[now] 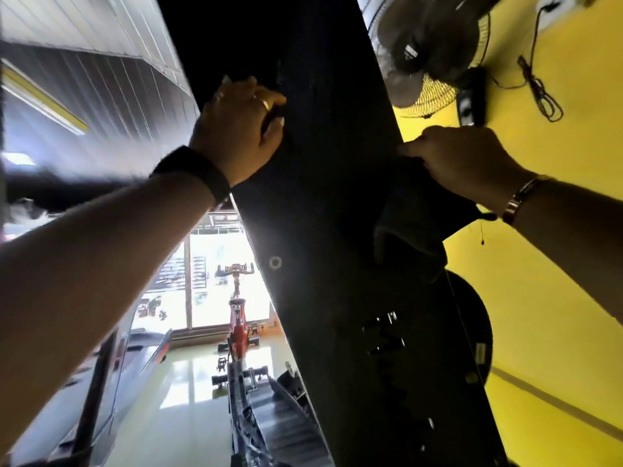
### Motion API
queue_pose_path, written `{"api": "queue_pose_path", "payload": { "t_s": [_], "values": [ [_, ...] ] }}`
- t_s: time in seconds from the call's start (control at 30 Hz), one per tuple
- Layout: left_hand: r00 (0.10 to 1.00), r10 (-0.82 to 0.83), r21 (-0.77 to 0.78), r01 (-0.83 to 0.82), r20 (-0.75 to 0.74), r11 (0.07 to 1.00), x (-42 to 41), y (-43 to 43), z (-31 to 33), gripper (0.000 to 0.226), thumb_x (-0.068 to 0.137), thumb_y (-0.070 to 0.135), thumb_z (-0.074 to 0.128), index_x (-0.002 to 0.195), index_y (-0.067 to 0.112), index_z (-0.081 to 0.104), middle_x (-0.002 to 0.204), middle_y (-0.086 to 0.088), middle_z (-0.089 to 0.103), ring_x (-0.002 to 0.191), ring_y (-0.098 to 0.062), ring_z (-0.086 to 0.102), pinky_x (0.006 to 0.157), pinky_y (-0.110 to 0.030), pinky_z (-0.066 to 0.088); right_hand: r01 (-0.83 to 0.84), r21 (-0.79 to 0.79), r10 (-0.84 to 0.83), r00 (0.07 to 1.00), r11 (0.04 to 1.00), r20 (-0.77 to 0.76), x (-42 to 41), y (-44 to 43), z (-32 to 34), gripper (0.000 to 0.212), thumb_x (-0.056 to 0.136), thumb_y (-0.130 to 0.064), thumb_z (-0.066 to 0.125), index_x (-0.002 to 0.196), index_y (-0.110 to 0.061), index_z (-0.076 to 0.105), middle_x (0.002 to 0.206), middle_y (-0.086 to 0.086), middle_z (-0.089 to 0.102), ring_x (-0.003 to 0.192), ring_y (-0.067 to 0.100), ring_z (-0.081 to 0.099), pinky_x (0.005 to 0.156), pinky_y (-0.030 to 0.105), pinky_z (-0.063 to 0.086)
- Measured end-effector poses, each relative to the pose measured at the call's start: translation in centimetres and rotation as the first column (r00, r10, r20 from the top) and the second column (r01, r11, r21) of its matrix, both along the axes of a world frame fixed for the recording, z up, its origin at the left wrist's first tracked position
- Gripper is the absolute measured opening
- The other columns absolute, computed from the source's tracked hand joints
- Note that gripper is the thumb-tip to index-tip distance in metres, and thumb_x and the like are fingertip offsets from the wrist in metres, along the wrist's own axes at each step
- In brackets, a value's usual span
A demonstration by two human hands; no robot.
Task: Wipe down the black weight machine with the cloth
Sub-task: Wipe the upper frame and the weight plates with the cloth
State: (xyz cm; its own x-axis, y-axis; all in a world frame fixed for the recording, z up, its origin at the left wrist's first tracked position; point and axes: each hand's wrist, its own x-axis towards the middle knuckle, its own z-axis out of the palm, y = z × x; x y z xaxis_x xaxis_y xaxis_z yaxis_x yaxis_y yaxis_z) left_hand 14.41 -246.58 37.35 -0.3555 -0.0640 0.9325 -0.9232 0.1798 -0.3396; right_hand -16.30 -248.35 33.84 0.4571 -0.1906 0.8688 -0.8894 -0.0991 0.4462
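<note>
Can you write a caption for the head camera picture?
The right hand holds a dark cloth against the black weight machine while the left hand grips its other edge.

Black weight machine (pixel 320 203): tall upright column, mid-frame. Dark cloth (pixel 414 224) draped against its right edge.

Both arms reach up to the machine (pixel 330 203). The left grip (pixel 239 129), black band (pixel 199 173) at its wrist, curls its fingers (pixel 269 99) round the machine's left edge. The right grip (pixel 462 160), bracelet (pixel 519 200) at its wrist, clutches the cloth (pixel 414 224) against the machine's right edge.
</note>
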Motion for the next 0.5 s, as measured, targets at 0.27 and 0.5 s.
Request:
{"api": "queue_pose_path", "payload": {
  "t_s": [0.27, 0.5],
  "values": [
    [0.994, -0.092, -0.213, 0.078, -0.057, 0.974, 5.0, -2.1, 5.2, 0.055, 0.09, 0.037, 0.032, 0.127, 0.006, 0.058, 0.127, -0.019, 0.058, 0.125, -0.04, 0.046, 0.105, -0.047, 0.039, -0.402, 0.016, 0.335, 0.785, 0.916, 0.521, 4.1, -1.6, 5.0, 0.033, 0.094, -0.02, 0.037, 0.108, -0.003, 0.062, 0.106, 0.032, 0.061, 0.102, 0.047, 0.055, 0.082, 0.043, 0.038],
    [0.997, -0.009, -0.337, 0.033, 0.072, 0.941, 7.9, -4.6, 6.3, 0.053, 0.092, 0.026, 0.037, 0.136, -0.001, 0.05, 0.142, -0.025, 0.047, 0.133, -0.047, 0.04, 0.112, -0.058, 0.021, -0.62, -0.071, 0.569, 0.661, 0.782, 0.489, 10.7, -0.3, 6.7, 0.034, 0.09, -0.017, 0.065, 0.12, -0.008, 0.051, 0.107, -0.005, 0.051, 0.1, 0.011, 0.05, 0.076, 0.017, 0.04]
  ]
}}
